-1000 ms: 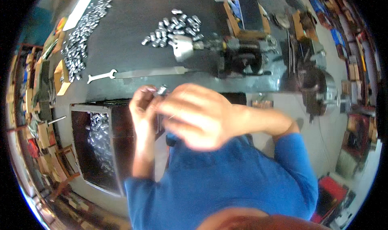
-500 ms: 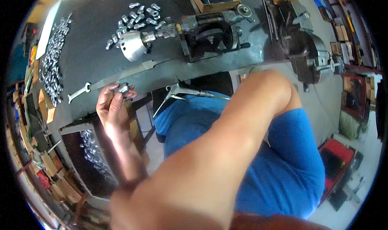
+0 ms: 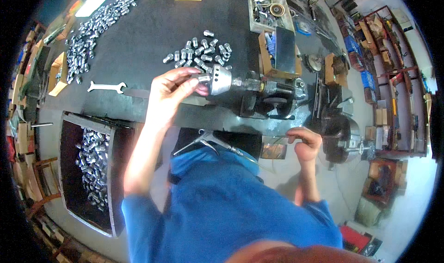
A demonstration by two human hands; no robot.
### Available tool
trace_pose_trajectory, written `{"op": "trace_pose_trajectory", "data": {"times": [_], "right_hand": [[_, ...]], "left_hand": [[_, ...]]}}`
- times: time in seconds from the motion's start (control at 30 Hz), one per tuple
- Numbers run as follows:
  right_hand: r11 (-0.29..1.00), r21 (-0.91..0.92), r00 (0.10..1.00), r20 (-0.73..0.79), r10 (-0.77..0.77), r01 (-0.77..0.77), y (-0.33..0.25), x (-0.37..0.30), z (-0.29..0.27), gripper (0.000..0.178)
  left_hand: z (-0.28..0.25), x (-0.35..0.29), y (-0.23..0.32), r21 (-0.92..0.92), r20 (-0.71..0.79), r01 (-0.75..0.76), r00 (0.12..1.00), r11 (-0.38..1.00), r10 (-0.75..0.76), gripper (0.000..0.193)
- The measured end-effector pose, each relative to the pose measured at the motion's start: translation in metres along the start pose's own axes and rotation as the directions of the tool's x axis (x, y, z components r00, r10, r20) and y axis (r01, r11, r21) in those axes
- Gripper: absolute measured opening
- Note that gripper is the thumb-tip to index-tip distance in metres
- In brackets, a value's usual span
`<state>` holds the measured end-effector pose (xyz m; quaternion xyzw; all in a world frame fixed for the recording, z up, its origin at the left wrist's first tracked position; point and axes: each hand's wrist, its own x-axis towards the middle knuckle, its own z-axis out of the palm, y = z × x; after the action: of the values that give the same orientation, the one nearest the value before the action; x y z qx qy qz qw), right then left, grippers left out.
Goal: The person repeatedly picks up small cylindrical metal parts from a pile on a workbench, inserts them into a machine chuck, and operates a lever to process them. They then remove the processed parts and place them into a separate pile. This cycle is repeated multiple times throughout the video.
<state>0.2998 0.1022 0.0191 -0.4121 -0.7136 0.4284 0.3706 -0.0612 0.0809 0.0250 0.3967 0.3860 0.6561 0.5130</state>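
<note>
My left hand (image 3: 172,91) pinches a small shiny metal hex nut (image 3: 202,79) between thumb and fingers. The nut is at the open face of a silver cup-shaped head (image 3: 221,80) with holes round its side; I cannot tell how far it sits inside. That head is on the left end of a dark bench-mounted spindle fixture (image 3: 273,96). To the right, beyond the bench's front edge, my right hand (image 3: 306,142) hovers with loosely bent fingers and nothing visible in them. Loose hex nuts (image 3: 199,50) lie just behind the cup head.
A long heap of nuts (image 3: 95,29) and an open-ended wrench (image 3: 107,87) lie on the bench's left. Below stands a bin (image 3: 113,179) of nuts. An air blow gun (image 3: 208,137) is by my lap. A vise (image 3: 344,138) stands right; boxes (image 3: 273,15) behind.
My left hand has carried the nut rightward to the cup head. My right arm, which crossed my body toward the lower left, is now back on the right. The head view has shifted.
</note>
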Motion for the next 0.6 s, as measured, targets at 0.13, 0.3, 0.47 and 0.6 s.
{"op": "trace_pose_trajectory", "data": {"times": [0.13,0.3,0.47,0.6], "right_hand": [[0.983,0.158,0.978,-0.172,0.121,-0.094,0.039,0.003,-0.018,0.032],[0.917,0.385,0.930,-0.290,0.225,-0.102,0.070,0.027,-0.014,0.025],[0.660,0.747,0.785,-0.364,0.502,-0.075,0.086,0.047,0.007,0.029],[0.372,0.927,0.767,-0.273,0.581,0.049,0.082,0.054,0.021,0.019]], "left_hand": [[-0.005,0.012,-0.009,-0.008,0.077,0.053,0.996,0.999,-0.052,0.022],[-0.002,0.014,-0.007,-0.054,0.104,0.096,0.990,0.994,-0.090,0.020],[-0.004,0.016,-0.003,-0.008,0.169,0.058,0.984,0.998,-0.056,0.017],[-0.009,0.018,0.001,0.049,0.229,0.036,0.972,0.998,-0.046,0.023]]}}
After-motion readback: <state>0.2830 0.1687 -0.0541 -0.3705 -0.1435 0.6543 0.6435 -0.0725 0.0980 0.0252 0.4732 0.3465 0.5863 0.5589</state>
